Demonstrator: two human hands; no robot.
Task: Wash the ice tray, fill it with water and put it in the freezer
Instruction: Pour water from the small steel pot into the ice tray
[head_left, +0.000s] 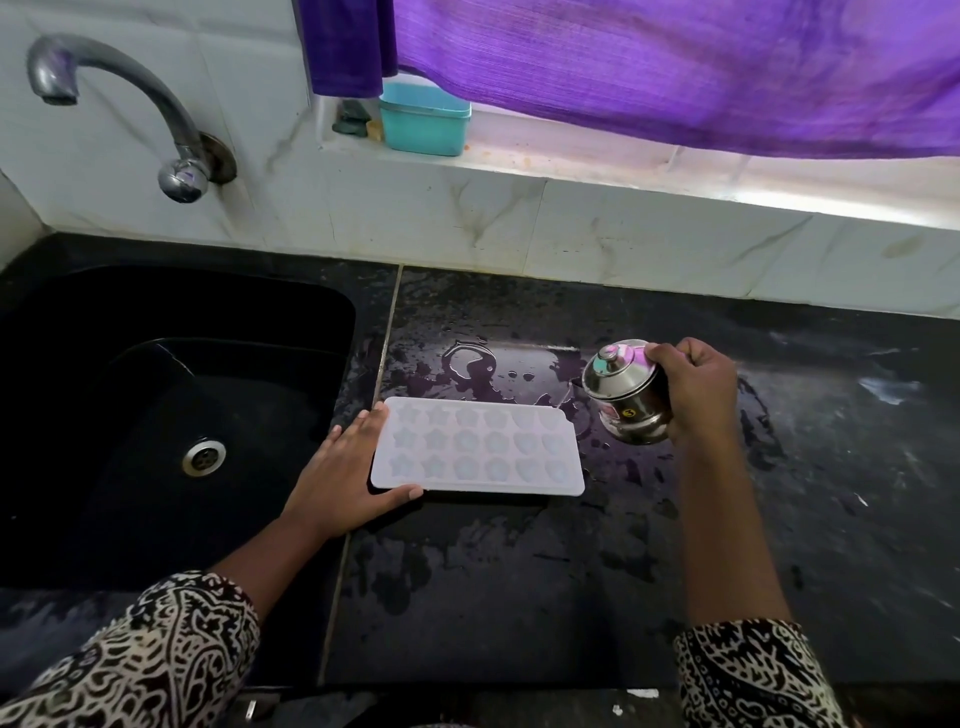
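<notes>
A white ice tray (478, 447) with star and shell shaped pockets lies flat on the wet black counter (519, 571), just right of the sink. My left hand (348, 467) rests against its left end with straight fingers, the thumb along its near edge. My right hand (696, 389) grips a small steel pot (623, 395) with a knobbed lid, tilted toward the tray, just off the tray's far right corner. Whether the tray's pockets hold water I cannot tell.
A black sink (156, 415) with a steel drain (204, 456) fills the left side, a steel tap (119, 104) on the wall above it. Water puddles (467, 364) lie behind the tray. A teal box (423, 119) sits on the ledge under a purple curtain (675, 67).
</notes>
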